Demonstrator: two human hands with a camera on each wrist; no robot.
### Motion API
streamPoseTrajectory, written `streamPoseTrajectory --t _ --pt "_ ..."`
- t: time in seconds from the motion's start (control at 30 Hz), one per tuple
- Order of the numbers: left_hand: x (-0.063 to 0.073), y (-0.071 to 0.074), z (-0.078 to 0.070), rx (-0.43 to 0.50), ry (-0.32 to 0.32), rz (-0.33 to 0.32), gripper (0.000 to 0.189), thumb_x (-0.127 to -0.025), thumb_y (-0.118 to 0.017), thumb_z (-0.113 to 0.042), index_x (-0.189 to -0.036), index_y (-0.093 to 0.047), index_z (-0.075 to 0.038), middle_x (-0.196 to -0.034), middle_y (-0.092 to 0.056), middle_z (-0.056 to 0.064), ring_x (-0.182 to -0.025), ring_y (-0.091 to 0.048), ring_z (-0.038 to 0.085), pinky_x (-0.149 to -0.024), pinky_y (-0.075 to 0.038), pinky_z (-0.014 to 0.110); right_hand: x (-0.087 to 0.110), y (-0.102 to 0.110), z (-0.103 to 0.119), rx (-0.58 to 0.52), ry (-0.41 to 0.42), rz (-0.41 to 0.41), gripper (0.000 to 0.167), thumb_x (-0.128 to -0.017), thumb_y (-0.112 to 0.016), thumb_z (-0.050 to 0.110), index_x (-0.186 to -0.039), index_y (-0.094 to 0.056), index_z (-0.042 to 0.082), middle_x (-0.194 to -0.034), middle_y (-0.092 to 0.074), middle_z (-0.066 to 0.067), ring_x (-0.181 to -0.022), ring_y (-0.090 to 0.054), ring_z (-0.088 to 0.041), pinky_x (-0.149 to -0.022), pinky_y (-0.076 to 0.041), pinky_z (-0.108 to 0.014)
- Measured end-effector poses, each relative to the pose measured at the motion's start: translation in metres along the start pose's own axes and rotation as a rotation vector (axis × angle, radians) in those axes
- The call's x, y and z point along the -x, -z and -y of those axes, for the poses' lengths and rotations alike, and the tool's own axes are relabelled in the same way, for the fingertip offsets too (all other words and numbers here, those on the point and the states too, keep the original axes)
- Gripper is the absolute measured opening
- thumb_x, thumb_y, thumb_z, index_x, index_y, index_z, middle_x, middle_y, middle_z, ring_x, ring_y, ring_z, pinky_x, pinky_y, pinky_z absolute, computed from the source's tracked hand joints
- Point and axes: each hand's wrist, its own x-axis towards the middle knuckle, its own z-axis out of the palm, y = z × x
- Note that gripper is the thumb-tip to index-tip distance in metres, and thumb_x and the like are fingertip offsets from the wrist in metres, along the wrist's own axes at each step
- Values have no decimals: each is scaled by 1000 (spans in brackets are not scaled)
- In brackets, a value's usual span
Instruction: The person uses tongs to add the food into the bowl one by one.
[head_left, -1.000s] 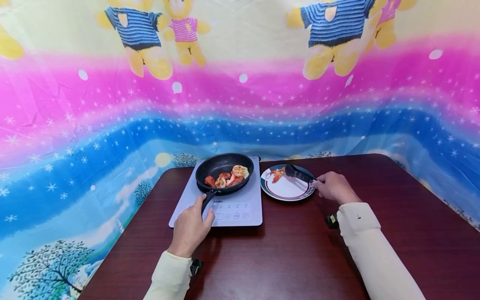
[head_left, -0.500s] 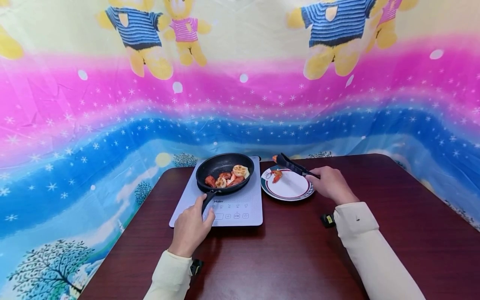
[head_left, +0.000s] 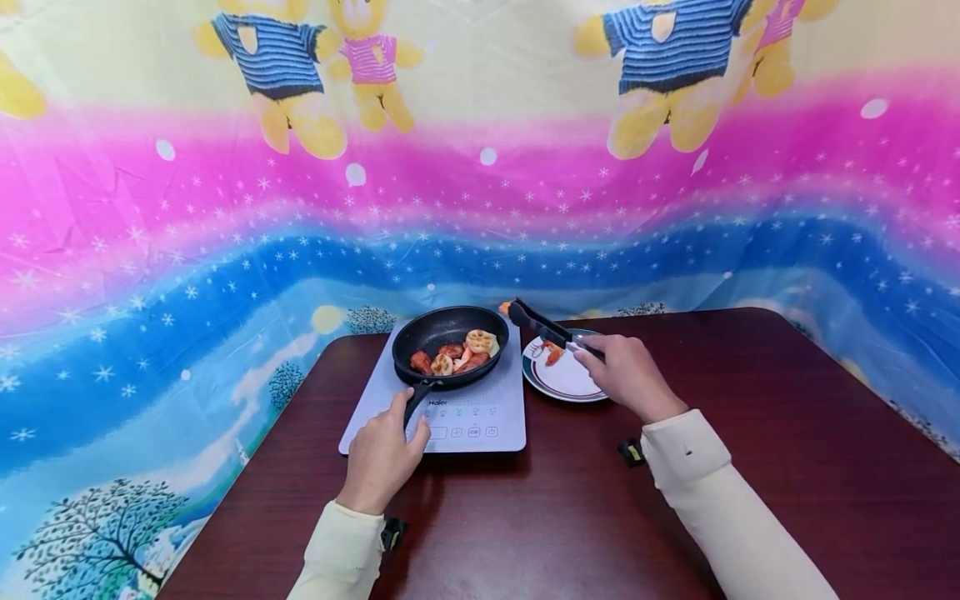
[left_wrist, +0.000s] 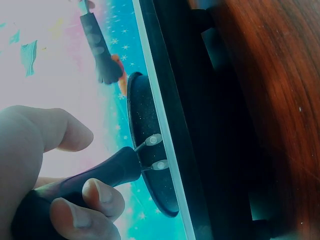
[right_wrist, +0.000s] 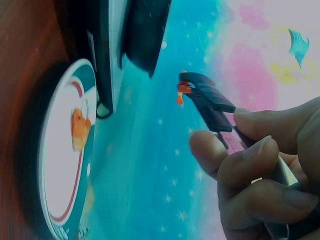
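Note:
My left hand (head_left: 382, 454) grips the black handle (left_wrist: 100, 172) of a frying pan (head_left: 427, 329), which sits on a white induction cooker (head_left: 360, 417). Several browned food pieces lie in the pan, among them a lotus root slice (head_left: 480, 340). In my right hand (head_left: 633, 375) are black-tipped tongs (head_left: 543, 323). An orange-red piece of food, perhaps a shrimp (right_wrist: 183, 91), is pinched at their tips, raised near the pan's right rim. Below the tongs, a similar orange piece (right_wrist: 79, 131) rests on a white plate (head_left: 562, 383) with a dark green and red rim.
The dark wooden table (head_left: 540, 517) extends in front of the cooker and to the right of the plate. A printed cloth (head_left: 480, 192) with bears and snowflakes hangs close behind the table's far edge.
My right hand has lifted the tongs off the plate with an orange piece and carried it left toward the pan. My left hand and the pan stay put.

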Motion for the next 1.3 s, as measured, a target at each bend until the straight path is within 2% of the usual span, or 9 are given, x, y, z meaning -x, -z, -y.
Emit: streamPoseTrajectory --t 0.17,0.27,0.47,0.6,0.77,1.03,1.3 --pt "0 0 0 2 0 1 47 -89 -65 -27 -131 -57 -9 -51 -44 -4 -43 -39 11 -42 -33 29 1 -16 13 39 118 -23 36 -96 -59 23 -129 -63 9 -55 -42 -2 -50 -36 -17 -52 -35 -32" --pt "-1 0 0 0 -4 -4 47 -89 -66 -27 -131 -57 -9 -50 -43 -4 -43 -38 12 -42 -32 30 3 -24 20 47 156 -8 33 -95 -61 23 -125 -66 9 -62 -50 -3 -54 -41 -17 -56 -36 -32" --pt "0 1 -1 -2 -13 -16 46 -89 -65 -27 -131 -57 -9 -49 -40 -4 -41 -36 13 -40 -29 31 6 -36 30 21 155 30 32 -93 -65 22 -121 -68 9 -82 -64 -3 -67 -50 -17 -61 -39 -32" --pt "0 1 -1 0 -4 -10 47 -89 -65 -27 -131 -57 -9 -49 -40 -4 -42 -36 13 -41 -29 31 6 -41 33 2 155 55 32 -92 -66 21 -122 -68 9 -82 -66 -1 -66 -50 -16 -62 -40 -32" --pt "-1 1 -2 0 4 -3 47 -89 -66 -27 -132 -57 -9 -50 -41 -4 -42 -36 13 -41 -30 30 7 -44 34 -3 165 68 31 -91 -67 21 -120 -70 9 -91 -70 -2 -71 -52 -15 -65 -41 -32" --pt "-1 1 -1 -1 4 4 48 -89 -66 -28 -132 -57 -9 -50 -41 -4 -42 -37 13 -41 -31 30 7 -43 35 -2 162 85 28 -91 -67 20 -115 -71 8 -90 -69 -1 -73 -52 -16 -67 -41 -33" --pt "-1 1 0 -7 2 0 47 -89 -65 -28 -131 -57 -10 -50 -42 -4 -42 -37 13 -42 -31 30 7 -40 35 -2 140 110 35 -91 -67 23 -123 -67 8 -100 -69 -4 -78 -54 -17 -71 -42 -34"
